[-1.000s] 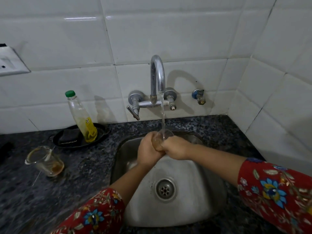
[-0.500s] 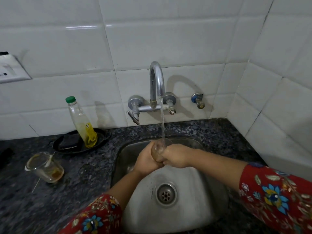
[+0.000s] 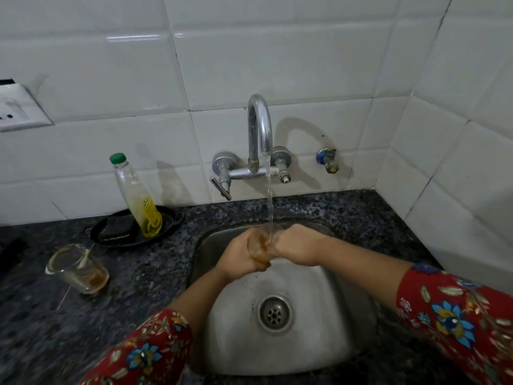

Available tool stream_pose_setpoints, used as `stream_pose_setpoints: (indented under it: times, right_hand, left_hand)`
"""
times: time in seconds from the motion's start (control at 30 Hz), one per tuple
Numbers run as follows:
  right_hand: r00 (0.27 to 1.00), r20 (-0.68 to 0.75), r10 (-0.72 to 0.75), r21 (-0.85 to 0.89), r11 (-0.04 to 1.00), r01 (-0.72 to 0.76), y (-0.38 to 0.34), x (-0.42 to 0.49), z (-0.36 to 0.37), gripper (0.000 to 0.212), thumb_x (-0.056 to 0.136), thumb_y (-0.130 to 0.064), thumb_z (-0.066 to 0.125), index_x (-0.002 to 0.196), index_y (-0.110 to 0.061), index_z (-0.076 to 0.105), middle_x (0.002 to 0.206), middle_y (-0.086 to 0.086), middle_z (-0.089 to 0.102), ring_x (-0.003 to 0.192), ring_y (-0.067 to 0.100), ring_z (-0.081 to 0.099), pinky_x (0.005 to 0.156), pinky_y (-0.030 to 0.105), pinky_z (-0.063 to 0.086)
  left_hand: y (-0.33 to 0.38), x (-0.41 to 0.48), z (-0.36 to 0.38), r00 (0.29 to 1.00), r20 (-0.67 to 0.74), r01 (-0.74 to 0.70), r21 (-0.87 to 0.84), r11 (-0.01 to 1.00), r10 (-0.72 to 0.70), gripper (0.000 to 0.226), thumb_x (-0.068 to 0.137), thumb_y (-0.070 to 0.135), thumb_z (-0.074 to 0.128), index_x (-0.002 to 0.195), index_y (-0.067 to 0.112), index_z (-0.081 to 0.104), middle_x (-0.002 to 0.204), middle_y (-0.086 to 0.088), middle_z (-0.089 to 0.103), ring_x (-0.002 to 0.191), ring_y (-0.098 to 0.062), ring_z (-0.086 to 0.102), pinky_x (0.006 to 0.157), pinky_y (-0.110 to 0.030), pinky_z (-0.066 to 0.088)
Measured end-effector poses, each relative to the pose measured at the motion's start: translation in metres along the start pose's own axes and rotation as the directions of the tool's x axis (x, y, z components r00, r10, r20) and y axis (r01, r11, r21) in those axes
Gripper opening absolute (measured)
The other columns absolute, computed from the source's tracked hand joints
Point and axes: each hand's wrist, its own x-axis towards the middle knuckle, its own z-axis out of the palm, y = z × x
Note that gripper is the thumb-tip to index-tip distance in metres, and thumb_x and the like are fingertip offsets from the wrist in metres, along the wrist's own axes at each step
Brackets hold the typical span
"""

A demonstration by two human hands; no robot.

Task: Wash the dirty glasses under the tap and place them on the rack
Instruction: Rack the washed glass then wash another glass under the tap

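Note:
A small clear glass with brownish liquid in it is held over the steel sink, right under the water running from the chrome tap. My left hand wraps its left side and bottom. My right hand grips its right side, fingers at the rim. A second dirty glass with a brown residue and a thin stick stands on the dark counter at the left. No rack is in view.
A green-capped bottle of yellow liquid stands in a black dish with a scrubber, behind the counter glass. White tiled walls close the back and right. A small valve sits on the wall beside the tap. A socket plate is at far left.
The view has tilted down a little, so everything sits lower in frame. Both hands stay closed on the glass under the stream, with only slight shifting.

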Motion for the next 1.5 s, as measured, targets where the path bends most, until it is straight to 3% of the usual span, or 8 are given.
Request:
stream_pose_setpoints:
  times: [0.2, 0.37, 0.7, 0.87, 0.97, 1.07, 1.27, 1.5]
  right_hand:
    - [0.934, 0.236, 0.267, 0.909, 0.280, -0.309, -0.043, 0.007, 0.013, 0.027, 0.084, 0.008, 0.047, 0.083, -0.012, 0.065, 0.094, 0.000, 0.065, 0.090, 0.015, 0.053, 0.071, 0.027, 0.047]
    - [0.894, 0.426, 0.139, 0.738, -0.624, -0.255, -0.047, -0.008, 0.021, 0.038, 0.095, 0.002, 0.041, 0.127, -0.010, 0.057, 0.119, 0.004, 0.065, 0.108, 0.014, 0.059, 0.092, 0.032, 0.047]
    - [0.776, 0.615, 0.138, 0.483, -0.844, -0.233, -0.069, -0.023, 0.051, 0.039, 0.095, 0.007, 0.036, 0.131, 0.001, 0.051, 0.126, 0.012, 0.062, 0.120, 0.024, 0.056, 0.102, 0.036, 0.041]
    - [0.811, 0.496, 0.310, 0.718, -0.671, -0.183, -0.080, -0.017, 0.046, 0.038, 0.096, 0.005, 0.039, 0.133, 0.005, 0.049, 0.132, 0.019, 0.057, 0.118, 0.027, 0.057, 0.101, 0.031, 0.042]
    - [0.928, 0.000, 0.373, 0.976, 0.203, -0.082, -0.073, -0.018, 0.040, 0.036, 0.095, 0.000, 0.045, 0.130, 0.001, 0.054, 0.134, 0.019, 0.056, 0.111, 0.023, 0.059, 0.101, 0.030, 0.045]
    - [0.985, -0.171, 0.030, 0.409, 0.912, 0.043, -0.039, -0.016, 0.029, 0.033, 0.098, -0.020, 0.042, 0.127, -0.013, 0.056, 0.132, 0.010, 0.058, 0.119, 0.025, 0.055, 0.098, 0.041, 0.046]
    - [0.884, -0.450, -0.129, 0.019, 0.988, 0.154, 0.005, -0.013, 0.008, 0.033, 0.096, -0.032, 0.037, 0.085, -0.014, 0.062, 0.072, 0.003, 0.065, 0.068, 0.020, 0.060, 0.068, 0.031, 0.050]
    - [0.775, -0.311, 0.550, 0.479, 0.795, -0.372, -0.045, 0.002, 0.003, 0.032, 0.100, -0.031, 0.037, 0.104, -0.011, 0.062, 0.094, 0.009, 0.070, 0.087, 0.026, 0.067, 0.076, 0.036, 0.052]
  left_hand:
    - [0.000, -0.006, 0.015, 0.985, -0.164, 0.111, 0.400, 0.910, -0.048, 0.060, 0.056, 0.037, 0.076, 0.112, 0.034, 0.054, 0.108, 0.012, 0.064, 0.100, -0.012, 0.063, 0.081, -0.039, 0.056]
    - [-0.004, -0.018, 0.002, 0.994, -0.100, 0.111, 0.817, 0.566, -0.050, 0.052, 0.075, 0.029, 0.064, 0.124, 0.028, 0.047, 0.122, 0.000, 0.054, 0.118, -0.027, 0.050, 0.095, -0.045, 0.040]
    - [0.000, -0.034, -0.008, 0.994, 0.061, -0.055, 0.996, 0.068, -0.095, 0.053, 0.084, 0.014, 0.060, 0.132, 0.023, 0.043, 0.130, -0.010, 0.046, 0.123, -0.034, 0.041, 0.106, -0.057, 0.025]
    - [-0.004, -0.030, -0.015, 0.990, 0.089, -0.064, 0.976, 0.209, -0.111, 0.051, 0.080, 0.016, 0.064, 0.129, 0.024, 0.049, 0.125, -0.006, 0.052, 0.124, -0.028, 0.046, 0.119, -0.052, 0.008]
    - [-0.018, -0.018, -0.022, 0.977, 0.087, 0.074, 0.719, 0.691, -0.195, 0.072, 0.066, 0.017, 0.081, 0.132, 0.016, 0.052, 0.132, -0.006, 0.056, 0.125, -0.026, 0.051, 0.111, -0.037, 0.034]
    - [-0.020, -0.011, -0.023, 0.978, 0.170, 0.080, 0.246, 0.966, -0.124, 0.065, 0.052, 0.013, 0.086, 0.110, 0.021, 0.058, 0.108, 0.002, 0.062, 0.103, -0.001, 0.062, 0.089, -0.020, 0.048]
    - [-0.010, 0.006, 0.006, 0.956, 0.233, 0.227, -0.190, 0.955, -0.181, 0.055, 0.064, 0.000, 0.080, 0.115, 0.010, 0.062, 0.109, -0.009, 0.068, 0.101, -0.019, 0.066, 0.084, -0.027, 0.056]
    - [0.007, 0.005, 0.043, 0.973, -0.197, 0.091, -0.151, 0.984, -0.120, 0.012, 0.084, 0.011, 0.070, 0.085, 0.017, 0.060, 0.083, 0.004, 0.066, 0.080, -0.009, 0.063, 0.076, -0.026, 0.051]
